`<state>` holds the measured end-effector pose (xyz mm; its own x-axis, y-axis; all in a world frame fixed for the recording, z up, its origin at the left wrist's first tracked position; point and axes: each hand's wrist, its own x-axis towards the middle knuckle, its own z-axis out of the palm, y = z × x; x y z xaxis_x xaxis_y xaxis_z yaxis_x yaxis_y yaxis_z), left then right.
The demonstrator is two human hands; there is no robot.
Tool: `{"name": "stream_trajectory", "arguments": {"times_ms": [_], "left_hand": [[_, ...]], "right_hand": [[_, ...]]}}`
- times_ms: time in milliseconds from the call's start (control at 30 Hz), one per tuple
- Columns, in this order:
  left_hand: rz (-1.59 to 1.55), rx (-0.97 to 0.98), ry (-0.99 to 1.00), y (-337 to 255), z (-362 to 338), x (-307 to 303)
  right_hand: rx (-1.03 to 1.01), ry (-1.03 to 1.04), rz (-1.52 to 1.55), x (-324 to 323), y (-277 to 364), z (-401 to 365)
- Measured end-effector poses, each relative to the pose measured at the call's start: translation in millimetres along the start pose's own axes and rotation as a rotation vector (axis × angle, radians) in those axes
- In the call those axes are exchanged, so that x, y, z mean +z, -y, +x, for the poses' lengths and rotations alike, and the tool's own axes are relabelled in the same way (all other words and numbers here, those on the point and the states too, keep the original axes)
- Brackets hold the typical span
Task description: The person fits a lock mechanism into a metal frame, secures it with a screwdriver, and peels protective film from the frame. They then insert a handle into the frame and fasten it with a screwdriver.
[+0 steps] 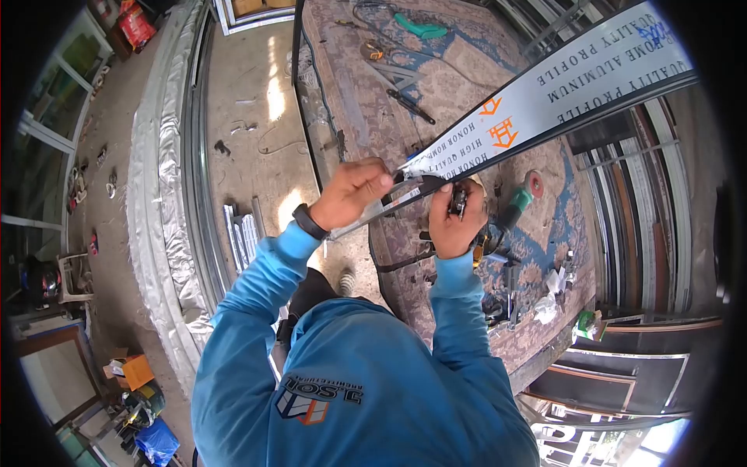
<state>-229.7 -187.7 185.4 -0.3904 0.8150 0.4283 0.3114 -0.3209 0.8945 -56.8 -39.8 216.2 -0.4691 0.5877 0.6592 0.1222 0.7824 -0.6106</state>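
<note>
Carpeted table [459, 86]: one printed profile [537, 101]; right hand [457, 226] grasping one dark object [457, 202]; left hand [350, 191] near profile's end, grip unclear.

Patterned carpet [350, 78] over bench | angle grinder [517, 204], red disc [534, 184], on carpet | green tool [420, 28], far end | silver-wrapped bundle [159, 163] on floor [249, 86] | blue plastic bag [158, 442] near orange box [138, 372]

Daylight, moderately bright. We see sunlight patches [275, 97] on floor [241, 78] left of carpeted table [459, 70], white glare [669, 440] beyond table's lower right; fisheye bends outer shapes, corners black.
</note>
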Motion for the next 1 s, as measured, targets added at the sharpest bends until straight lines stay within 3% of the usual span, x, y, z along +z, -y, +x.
{"name": "stream_trajectory", "arguments": {"times_ms": [133, 267, 500, 667, 767, 800, 933, 1000], "left_hand": [[0.117, -0.256, 0.055, 1.6, -1.5, -2.5], [0.117, 0.237, -0.078, 27.6, -0.9, 20.9], [0.022, -0.22, -0.011, 27.6, -46.4, -10.8], [0.22, 0.029, -0.053, 42.3, -29.5, 18.4], [0.411, 0.055, -0.047, 73.3, -39.3, 21.9], [0.406, 0.029, -0.095, 74.0, -43.9, 22.8], [0.336, -0.215, 0.048, 41.3, -58.2, 8.3], [0.244, -0.158, 0.036, 52.6, -66.6, 1.0]], "right_hand": [[0.008, -0.021, -0.007, 1.4, 1.3, 0.6], [0.035, -0.035, -0.001, 2.6, 2.2, 1.3], [0.018, -0.03, 0.019, 5.3, -3.4, 2.7], [0.098, -0.036, 0.061, 5.7, 1.6, -2.7], [0.093, -0.036, 0.065, 4.8, 4.6, -1.4], [0.08, -0.037, 0.06, 4.4, 3.9, -0.6], [0.002, -0.022, 0.05, 1.5, -2.2, 1.9], [0.017, -0.004, 0.051, 2.6, -5.7, 0.7]]}}
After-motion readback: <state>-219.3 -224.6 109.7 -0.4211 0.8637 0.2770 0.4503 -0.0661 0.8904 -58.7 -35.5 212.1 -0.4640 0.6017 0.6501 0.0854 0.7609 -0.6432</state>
